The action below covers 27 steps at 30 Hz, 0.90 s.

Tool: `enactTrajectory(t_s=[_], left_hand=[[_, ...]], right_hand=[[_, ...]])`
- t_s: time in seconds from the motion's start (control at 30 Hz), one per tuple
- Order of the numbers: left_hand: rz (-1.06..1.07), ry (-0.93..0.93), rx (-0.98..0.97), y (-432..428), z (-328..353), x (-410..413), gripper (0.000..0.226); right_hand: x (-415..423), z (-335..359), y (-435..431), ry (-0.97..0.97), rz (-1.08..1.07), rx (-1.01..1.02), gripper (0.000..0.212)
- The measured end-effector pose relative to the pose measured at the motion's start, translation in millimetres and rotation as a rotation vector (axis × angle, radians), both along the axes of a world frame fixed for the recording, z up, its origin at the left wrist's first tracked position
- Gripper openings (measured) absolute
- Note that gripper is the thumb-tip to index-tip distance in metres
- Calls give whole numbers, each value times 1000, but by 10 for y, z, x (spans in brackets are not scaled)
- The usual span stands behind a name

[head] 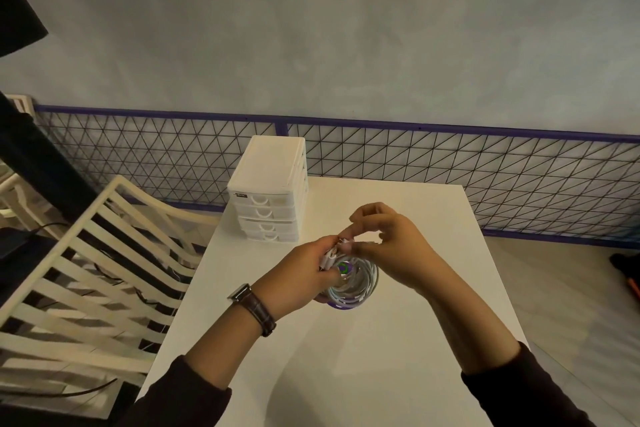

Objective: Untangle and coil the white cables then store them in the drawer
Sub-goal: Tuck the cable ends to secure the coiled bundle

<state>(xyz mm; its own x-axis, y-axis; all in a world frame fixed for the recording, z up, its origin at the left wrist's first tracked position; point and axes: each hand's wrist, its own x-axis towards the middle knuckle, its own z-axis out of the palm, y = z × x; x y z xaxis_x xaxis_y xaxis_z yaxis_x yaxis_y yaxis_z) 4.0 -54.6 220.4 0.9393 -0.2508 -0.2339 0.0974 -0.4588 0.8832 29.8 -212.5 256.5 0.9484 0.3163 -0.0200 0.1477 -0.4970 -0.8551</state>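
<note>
A bundle of white cables, wound into a round coil, hangs over the middle of the white table. My left hand grips the coil at its left side, where several white plug ends stick out. My right hand pinches a cable end at the top of the coil between thumb and forefinger. A white mini drawer unit with several stacked drawers stands at the table's far left corner; all its drawers look closed.
A cream slatted chair stands close to the table's left edge. A black wire-mesh railing with a purple frame runs behind the table. Dark cables lie on the floor at left.
</note>
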Motion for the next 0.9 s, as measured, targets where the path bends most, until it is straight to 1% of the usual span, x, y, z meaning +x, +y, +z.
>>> enactTrajectory(t_s=[0.03, 0.13, 0.17, 0.23, 0.3, 0.4, 0.5, 0.6, 0.67, 0.73, 0.83, 0.9], left_hand=[[-8, 17, 0, -9, -5, 5, 44], [-42, 113, -1, -87, -38, 2, 27], [-48, 150, -15, -117, -49, 2, 24], [-51, 201, -66, -157, -48, 4, 29], [-58, 215, -109, -159, -28, 17, 32], [-100, 228, -104, -140, -25, 11, 33], [-117, 328, -182, -157, -74, -51, 33], [-94, 390, -337, -160, -102, -119, 36], [-58, 415, -446, -162, -123, -154, 35], [-4, 427, -530, -163, -164, -181, 32], [99, 417, -666, -161, -238, -214, 29], [180, 396, -756, -162, -287, -239, 29]], right_hand=[[-6, -10, 5, 23, 6, 55, 10], [-1, -36, 60, 42, 45, 111, 8], [4, -33, 86, 60, 58, 163, 7], [26, -7, 111, 87, 48, 325, 9], [74, 10, 78, 91, -20, 468, 10], [125, -60, 27, 158, -95, 583, 14], [147, -247, -29, 255, -121, 550, 23], [157, -403, -162, 374, -119, 484, 37], [121, -469, -240, 442, -92, 486, 34], [67, -533, -299, 439, -93, 484, 32], [-57, -612, -349, 461, -162, 518, 43], [-159, -685, -349, 501, -168, 551, 50]])
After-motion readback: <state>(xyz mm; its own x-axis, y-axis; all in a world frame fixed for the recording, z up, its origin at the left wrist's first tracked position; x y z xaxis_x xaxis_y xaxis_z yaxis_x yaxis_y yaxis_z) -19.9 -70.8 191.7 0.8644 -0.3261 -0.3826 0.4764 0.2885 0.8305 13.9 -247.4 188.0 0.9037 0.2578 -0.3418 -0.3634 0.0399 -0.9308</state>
